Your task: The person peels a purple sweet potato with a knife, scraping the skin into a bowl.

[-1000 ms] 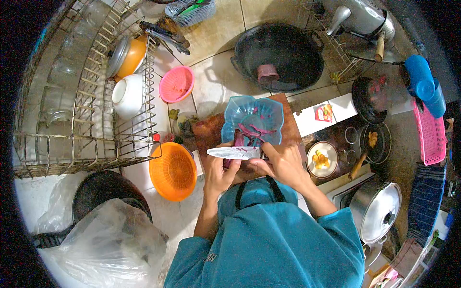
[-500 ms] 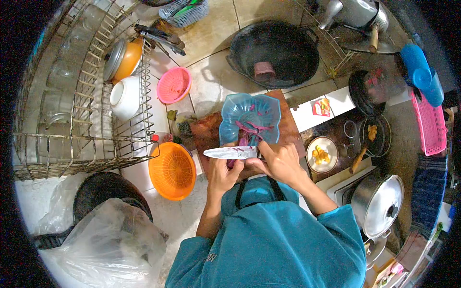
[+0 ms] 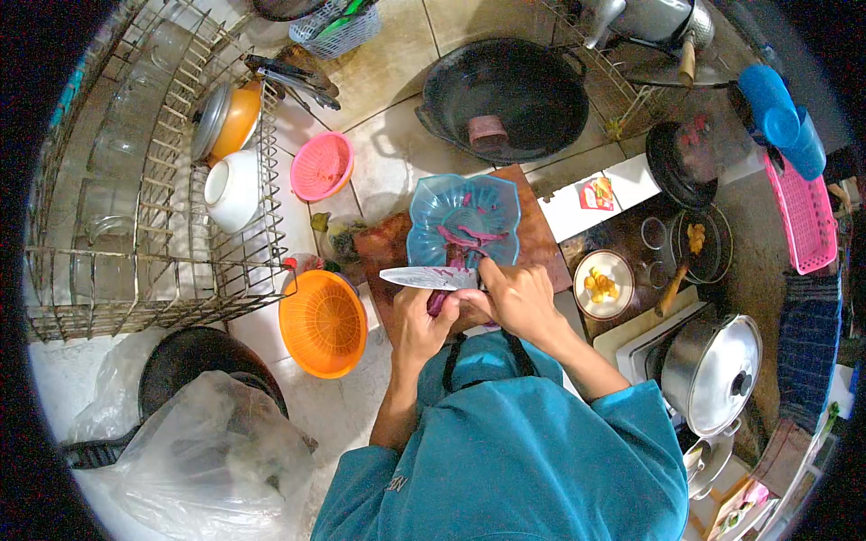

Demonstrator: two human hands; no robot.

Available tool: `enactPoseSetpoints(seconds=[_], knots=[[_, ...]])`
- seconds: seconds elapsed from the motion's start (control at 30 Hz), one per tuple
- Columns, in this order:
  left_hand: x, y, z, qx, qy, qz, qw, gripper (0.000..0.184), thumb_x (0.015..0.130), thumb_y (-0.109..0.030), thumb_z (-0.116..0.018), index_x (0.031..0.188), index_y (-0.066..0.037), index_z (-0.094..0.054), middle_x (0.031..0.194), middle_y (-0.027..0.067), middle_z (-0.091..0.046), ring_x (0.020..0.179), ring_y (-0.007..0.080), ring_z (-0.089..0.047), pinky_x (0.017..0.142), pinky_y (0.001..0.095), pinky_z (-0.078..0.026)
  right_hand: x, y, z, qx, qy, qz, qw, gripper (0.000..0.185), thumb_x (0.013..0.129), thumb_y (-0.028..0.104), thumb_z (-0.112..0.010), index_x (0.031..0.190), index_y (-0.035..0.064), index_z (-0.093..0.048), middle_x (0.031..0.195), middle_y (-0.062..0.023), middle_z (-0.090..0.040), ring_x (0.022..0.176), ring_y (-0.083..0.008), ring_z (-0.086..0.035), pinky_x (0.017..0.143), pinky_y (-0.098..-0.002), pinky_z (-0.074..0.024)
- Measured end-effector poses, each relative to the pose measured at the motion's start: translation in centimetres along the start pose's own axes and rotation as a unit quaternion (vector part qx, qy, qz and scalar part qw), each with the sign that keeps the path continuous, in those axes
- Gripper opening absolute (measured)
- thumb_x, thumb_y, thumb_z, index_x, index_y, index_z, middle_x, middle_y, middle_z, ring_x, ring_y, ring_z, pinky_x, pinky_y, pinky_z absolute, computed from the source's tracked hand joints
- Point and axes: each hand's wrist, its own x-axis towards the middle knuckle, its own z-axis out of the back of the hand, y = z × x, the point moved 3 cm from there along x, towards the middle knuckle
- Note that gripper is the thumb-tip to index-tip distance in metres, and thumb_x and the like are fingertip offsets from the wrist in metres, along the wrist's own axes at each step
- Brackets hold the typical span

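My left hand (image 3: 417, 330) is closed round a purple vegetable (image 3: 437, 301), mostly hidden by the fingers, so its exact kind is unclear. A knife (image 3: 422, 278) is in my right hand (image 3: 521, 305), its broad blade pointing left across the top of the vegetable. Purple bits stick to the steel. Just beyond the blade, a translucent blue bowl (image 3: 428, 203) with a wavy rim holds purple strips (image 3: 473, 238). The bowl rests on a brown wooden board (image 3: 543, 225).
To the left are an orange basket (image 3: 323, 323), a pink basket (image 3: 322, 166) and a wire dish rack (image 3: 144, 311). A black wok (image 3: 532, 99) lies beyond the board. On the right stand a plate of yellow pieces (image 3: 604, 285) and a lidded pot (image 3: 713, 374).
The camera view has shifted slightly. The knife has moved a little up relative to the vegetable, more of which shows between my hands. Both grips stay the same.
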Motion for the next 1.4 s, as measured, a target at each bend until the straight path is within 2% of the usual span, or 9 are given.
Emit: enactPoseSetpoints(seconds=[0.07,0.17,0.5,0.7,0.97,1.17,1.3,1.37,1.4], knots=[[-0.2,0.4,-0.1,-0.015,-0.005,0.002,1.000,0.041,0.086,-0.039,-0.059,0.098,0.000,-0.064,0.088,0.0134,-0.064,0.082,0.0270,-0.060,0.074,0.0379,-0.045,-0.1,-0.2,-0.5,0.010,-0.006,-0.003,1.000,0.049,0.083,0.053,-0.058,0.071,0.0061,-0.051,0.047,-0.0119,-0.053,0.042,-0.0315,-0.056,0.039,-0.0410,-0.0439],[-0.1,0.2,0.0,-0.033,-0.006,-0.001,0.999,0.037,0.087,-0.033,-0.058,0.100,0.001,-0.062,0.089,0.0191,-0.064,0.079,0.0371,-0.062,0.069,0.0404,-0.047,-0.3,-0.6,-0.8,0.022,0.023,-0.025,0.999,0.047,0.083,0.051,-0.059,0.074,0.0056,-0.053,0.050,-0.0142,-0.053,0.045,-0.0348,-0.056,0.042,-0.0434,-0.0425],[-0.7,0.3,0.7,-0.026,0.023,0.027,0.999,0.035,0.087,-0.028,-0.058,0.103,0.003,-0.060,0.084,0.0195,-0.062,0.074,0.0342,-0.062,0.064,0.0376,-0.046,0.0,-0.7,-1.1,0.051,0.055,-0.045,0.996,0.043,0.085,0.047,-0.059,0.076,0.0046,-0.054,0.052,-0.0184,-0.052,0.050,-0.0407,-0.054,0.046,-0.0474,-0.0414],[-0.7,0.2,1.1,-0.043,0.015,0.033,0.998,0.031,0.086,-0.024,-0.059,0.100,0.004,-0.061,0.079,0.0196,-0.061,0.069,0.0337,-0.061,0.061,0.0371,-0.045,0.1,-1.2,-1.8,0.078,0.037,-0.026,0.996,0.046,0.085,0.048,-0.059,0.072,0.0035,-0.057,0.049,-0.0185,-0.054,0.047,-0.0392,-0.057,0.043,-0.0469,-0.0449],[-0.1,1.1,0.4,-0.047,0.068,0.071,0.994,0.027,0.085,-0.021,-0.061,0.096,0.004,-0.060,0.073,0.0191,-0.059,0.059,0.0282,-0.058,0.057,0.0357,-0.044,-0.5,-3.1,-3.1,0.072,0.084,-0.074,0.991,0.047,0.086,0.048,-0.057,0.072,0.0027,-0.057,0.052,-0.0202,-0.055,0.051,-0.0414,-0.058,0.047,-0.0494,-0.0456],[0.6,1.7,-0.2,-0.019,0.100,0.051,0.994,0.026,0.085,-0.022,-0.061,0.095,0.002,-0.061,0.068,0.0178,-0.057,0.055,0.0268,-0.056,0.054,0.0349,-0.043,0.1,-2.9,-3.0,0.093,0.093,-0.079,0.988,0.048,0.087,0.047,-0.055,0.073,0.0019,-0.058,0.054,-0.0211,-0.055,0.053,-0.0419,-0.058,0.048,-0.0500,-0.0456],[0.9,1.8,-0.5,-0.038,0.087,0.060,0.994,0.025,0.086,-0.021,-0.060,0.095,0.003,-0.062,0.068,0.0169,-0.056,0.056,0.0263,-0.056,0.055,0.0346,-0.043,-0.1,-4.1,-3.8,0.087,0.086,-0.086,0.989,0.048,0.088,0.046,-0.055,0.071,0.0012,-0.059,0.057,-0.0227,-0.057,0.055,-0.0421,-0.059,0.049,-0.0499,-0.0460],[0.5,2.3,0.2,-0.069,0.087,0.086,0.990,0.025,0.085,-0.020,-0.059,0.096,0.003,-0.062,0.068,0.0163,-0.056,0.057,0.0249,-0.056,0.055,0.0343,-0.043,-1.1,-6.4,-4.9,0.058,0.102,-0.126,0.985,0.048,0.089,0.044,-0.055,0.069,0.0009,-0.060,0.059,-0.0236,-0.058,0.056,-0.0427,-0.059,0.050,-0.0501,-0.0462],[0.8,0.9,0.8,-0.092,0.078,0.067,0.990,0.027,0.085,-0.020,-0.058,0.097,0.003,-0.062,0.068,0.0153,-0.056,0.058,0.0219,-0.056,0.056,0.0328,-0.043,-1.3,-7.2,-5.3,0.042,0.109,-0.146,0.982,0.048,0.089,0.044,-0.055,0.069,0.0008,-0.060,0.059,-0.0240,-0.058,0.057,-0.0429,-0.059,0.050,-0.0502,-0.0463]])
